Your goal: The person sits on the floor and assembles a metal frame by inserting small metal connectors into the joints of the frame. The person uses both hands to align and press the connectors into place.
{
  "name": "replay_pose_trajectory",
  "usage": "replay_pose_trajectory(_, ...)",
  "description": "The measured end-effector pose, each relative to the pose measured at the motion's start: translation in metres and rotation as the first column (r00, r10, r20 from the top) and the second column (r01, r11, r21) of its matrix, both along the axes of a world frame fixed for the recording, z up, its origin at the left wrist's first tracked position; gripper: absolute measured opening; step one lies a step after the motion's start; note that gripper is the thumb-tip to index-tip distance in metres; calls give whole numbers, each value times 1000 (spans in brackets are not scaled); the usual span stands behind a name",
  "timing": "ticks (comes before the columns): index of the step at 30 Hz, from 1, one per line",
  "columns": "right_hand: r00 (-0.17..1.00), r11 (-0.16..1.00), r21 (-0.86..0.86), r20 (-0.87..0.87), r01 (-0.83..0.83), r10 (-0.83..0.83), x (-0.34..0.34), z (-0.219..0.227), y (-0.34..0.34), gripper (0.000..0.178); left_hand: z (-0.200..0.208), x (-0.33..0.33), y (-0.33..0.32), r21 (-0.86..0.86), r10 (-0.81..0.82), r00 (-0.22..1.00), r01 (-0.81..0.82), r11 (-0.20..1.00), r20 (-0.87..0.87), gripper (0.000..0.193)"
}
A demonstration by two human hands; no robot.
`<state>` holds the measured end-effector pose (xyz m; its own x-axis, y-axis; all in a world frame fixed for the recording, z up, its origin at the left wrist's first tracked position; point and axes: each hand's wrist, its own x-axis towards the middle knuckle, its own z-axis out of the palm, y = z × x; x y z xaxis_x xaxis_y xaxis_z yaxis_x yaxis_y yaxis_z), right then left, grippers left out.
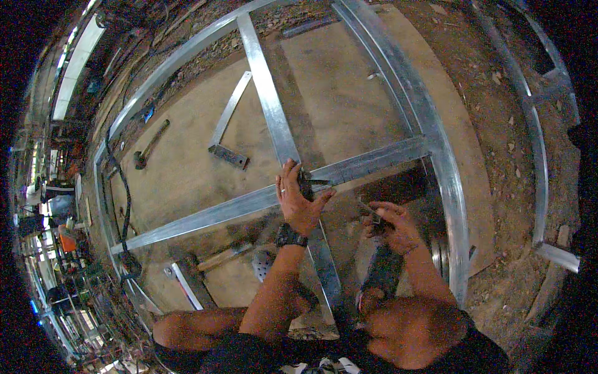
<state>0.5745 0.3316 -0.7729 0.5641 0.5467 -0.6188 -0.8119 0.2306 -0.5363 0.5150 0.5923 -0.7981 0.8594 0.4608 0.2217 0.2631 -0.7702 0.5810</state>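
A large frame of shiny metal tubes [212, 219] lies in front of me, with a long tube [261, 81] meeting a crossing tube near the middle. At that crossing my left hand [300, 202], with a watch [291, 235] on its wrist, is closed around a small dark tool [305, 184]. A thin dark piece of it points right along the tube; its kind is unclear. To the right, my right hand [397, 225] is raised in front of the crossing tube. Its fingers pinch a small dark object with a thin metallic tip [367, 207], partly hidden by the fingers.
Inside the frame lie a hammer [152, 144] and an angled metal piece [230, 118] on a tan board [187, 168]. A black cable [123, 193] runs over the left side. Nearer me are a wooden-handled tool [225, 254] and a perforated grey clog [263, 265]. More tubes [537, 162] lie right.
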Motion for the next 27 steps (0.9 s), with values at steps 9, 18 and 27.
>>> replay_pose_trajectory(9, 1000, 999, -37, -5, -26, 25, 4, 5, 2, 38, -6, 3, -5, -3, 27, 999, -27, 1000, 43, 82)
replay_pose_trajectory(18, 999, 997, -78, 52, 2, 2, 5, 7, 10, 38, -7, 1, -4, -5, 22, 999, -21, 1000, 35, 79)
replay_pose_trajectory(27, 998, 998, -42, 44, 42, -41, 6, -8, 6, 36, -5, -1, -4, -42, 16, 998, -13, 999, 61, 79)
